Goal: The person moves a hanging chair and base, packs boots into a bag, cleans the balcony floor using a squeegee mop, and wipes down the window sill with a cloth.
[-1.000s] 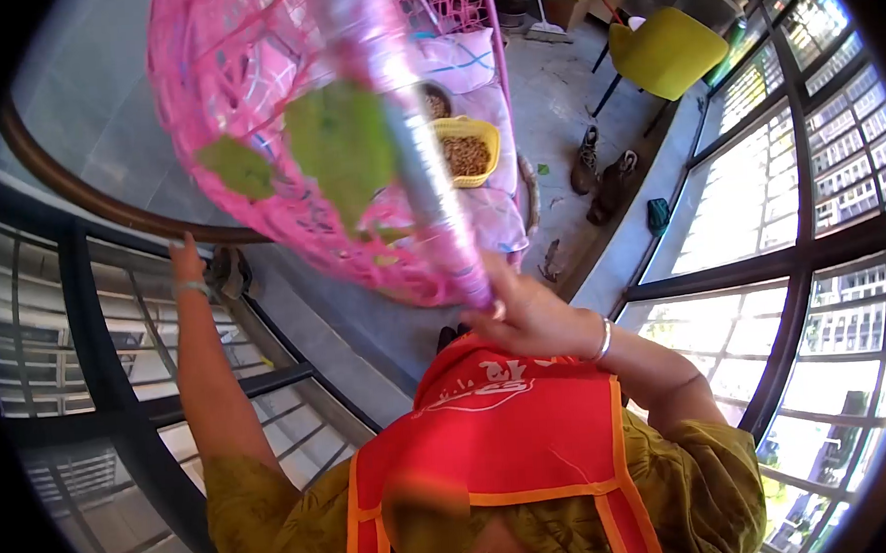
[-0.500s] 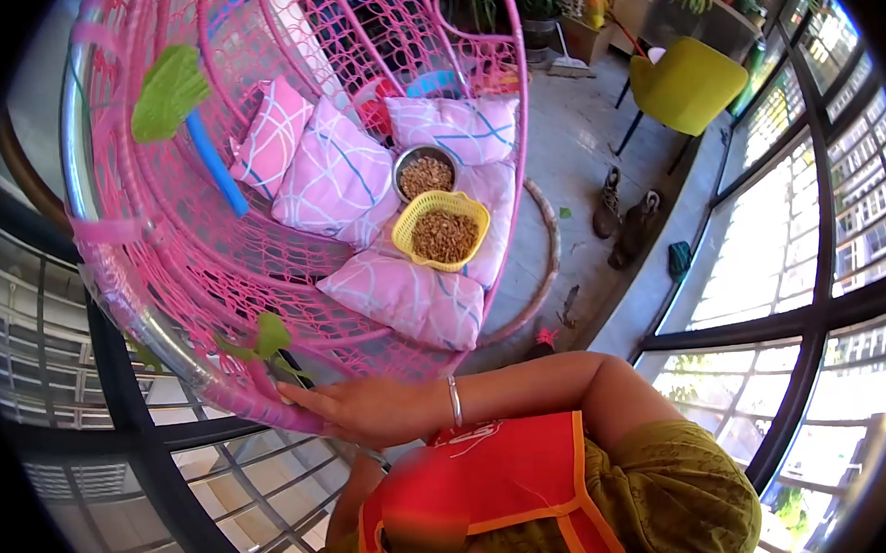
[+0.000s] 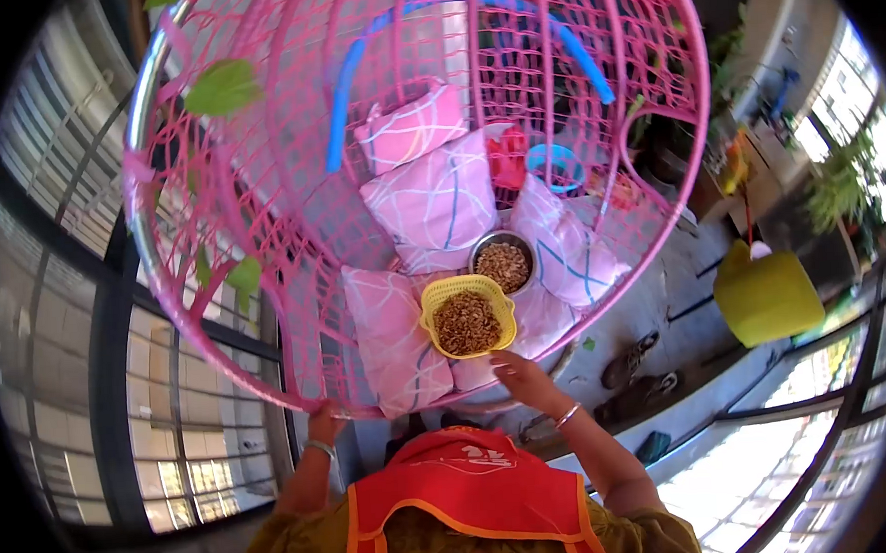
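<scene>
My left hand is closed around the lower front rim of a pink woven hanging chair. My right hand reaches over the chair's front edge, fingers stretched toward the yellow basket. Its fingertips are at the basket's lower right edge; whether they touch it I cannot tell. Small brown pieces fill the basket. Just behind it, a round metal bowl holds similar lighter brown pieces. Both containers rest on pink patterned cushions inside the chair.
Blue tubing curves across the chair's back, with a blue basket beyond the netting. Green leaves hang on the left. At right are a yellow-green chair and dark shoes. Barred windows flank both sides.
My right hand has left the chair's rim at the left and moved across to the yellow basket. My left hand now shows on the rim. The view has turned, centring the chair.
</scene>
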Action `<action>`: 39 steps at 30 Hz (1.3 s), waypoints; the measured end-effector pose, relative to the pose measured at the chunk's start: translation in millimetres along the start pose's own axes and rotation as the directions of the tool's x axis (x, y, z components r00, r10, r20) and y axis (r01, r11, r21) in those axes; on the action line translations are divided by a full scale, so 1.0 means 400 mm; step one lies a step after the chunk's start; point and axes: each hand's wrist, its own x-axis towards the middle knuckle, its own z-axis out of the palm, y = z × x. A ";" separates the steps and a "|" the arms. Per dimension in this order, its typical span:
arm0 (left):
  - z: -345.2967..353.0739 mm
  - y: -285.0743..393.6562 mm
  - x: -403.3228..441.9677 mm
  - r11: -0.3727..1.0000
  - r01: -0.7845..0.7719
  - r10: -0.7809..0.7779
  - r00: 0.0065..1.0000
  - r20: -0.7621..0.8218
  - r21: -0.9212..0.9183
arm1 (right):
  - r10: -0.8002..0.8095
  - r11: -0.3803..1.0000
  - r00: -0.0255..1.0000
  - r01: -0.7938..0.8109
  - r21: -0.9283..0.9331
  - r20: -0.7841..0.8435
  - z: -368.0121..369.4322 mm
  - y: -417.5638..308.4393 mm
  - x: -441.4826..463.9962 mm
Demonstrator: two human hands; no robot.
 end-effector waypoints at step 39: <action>0.023 0.061 0.105 0.647 -0.351 0.074 0.913 0.402 0.677 | -0.163 0.983 0.787 0.178 0.033 0.595 0.744 -0.334 0.146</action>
